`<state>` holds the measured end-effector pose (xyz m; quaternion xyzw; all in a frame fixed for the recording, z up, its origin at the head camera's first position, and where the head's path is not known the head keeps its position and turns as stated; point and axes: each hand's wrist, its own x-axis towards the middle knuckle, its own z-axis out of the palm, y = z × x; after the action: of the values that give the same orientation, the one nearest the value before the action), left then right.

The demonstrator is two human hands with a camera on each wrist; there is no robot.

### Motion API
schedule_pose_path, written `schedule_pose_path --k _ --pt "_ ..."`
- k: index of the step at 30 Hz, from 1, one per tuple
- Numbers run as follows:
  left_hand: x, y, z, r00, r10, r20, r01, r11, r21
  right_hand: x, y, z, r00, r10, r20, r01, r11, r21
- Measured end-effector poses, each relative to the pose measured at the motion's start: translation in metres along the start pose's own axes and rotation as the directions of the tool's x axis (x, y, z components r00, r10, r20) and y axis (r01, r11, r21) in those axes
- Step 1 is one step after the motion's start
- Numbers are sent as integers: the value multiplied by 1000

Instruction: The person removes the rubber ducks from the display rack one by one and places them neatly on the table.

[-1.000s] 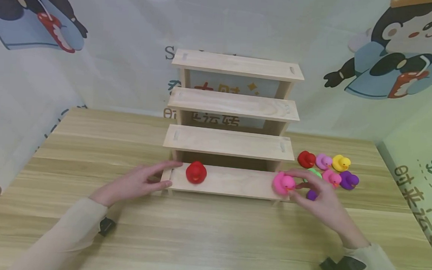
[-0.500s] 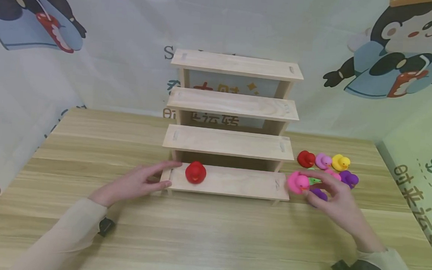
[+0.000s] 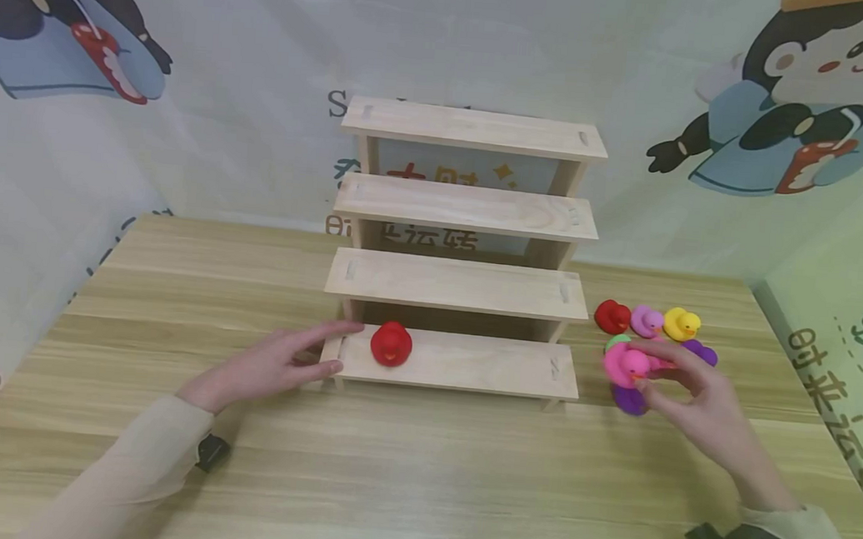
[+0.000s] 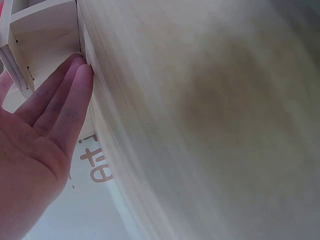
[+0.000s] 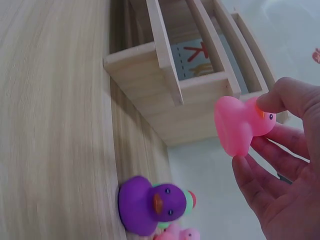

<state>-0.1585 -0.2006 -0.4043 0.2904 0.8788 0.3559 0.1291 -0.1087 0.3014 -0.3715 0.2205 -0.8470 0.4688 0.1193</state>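
My right hand [image 3: 707, 414] pinches a pink rubber duck [image 3: 626, 365] between thumb and fingers; in the right wrist view the same pink duck [image 5: 242, 122] hangs above the table. Below it sits a purple duck [image 5: 137, 205], partly covered in the head view. My left hand [image 3: 267, 366] touches the left end of the lowest step of a wooden stepped shelf [image 3: 462, 363]. In the left wrist view, the left hand's fingers [image 4: 70, 110] lie nearly straight against the shelf's side. A red duck [image 3: 392, 344] stands on that lowest step, near its left end.
Right of the shelf, a group of ducks stands on the table [image 3: 417, 469]: red [image 3: 612, 316], lilac [image 3: 647, 321], yellow [image 3: 681, 325], a second purple one [image 3: 700, 353], and a green one [image 3: 617, 342] partly hidden. A printed cloth backdrop [image 3: 264, 82] rises behind the shelf.
My right hand has carried the pink duck rightward, from the right end of the lowest step to over the duck group. The left hand and the red duck on the step have stayed put.
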Motion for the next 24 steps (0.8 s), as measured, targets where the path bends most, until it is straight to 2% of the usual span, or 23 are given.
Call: schedule_pose_path --k 4,11,24 --pt "0 0 0 1000 -8 3 8 1000 0 -5 1 -7 1000 28 -2 -28 999 -29" --pt "0 -1 1 1000 6 0 -6 1000 9 -13 7 -16 999 28 -23 -29 999 -40" --pt "-1 2 0 1000 -11 7 11 1000 -11 -30 17 -30 993 105 -59 -110 989 -96"
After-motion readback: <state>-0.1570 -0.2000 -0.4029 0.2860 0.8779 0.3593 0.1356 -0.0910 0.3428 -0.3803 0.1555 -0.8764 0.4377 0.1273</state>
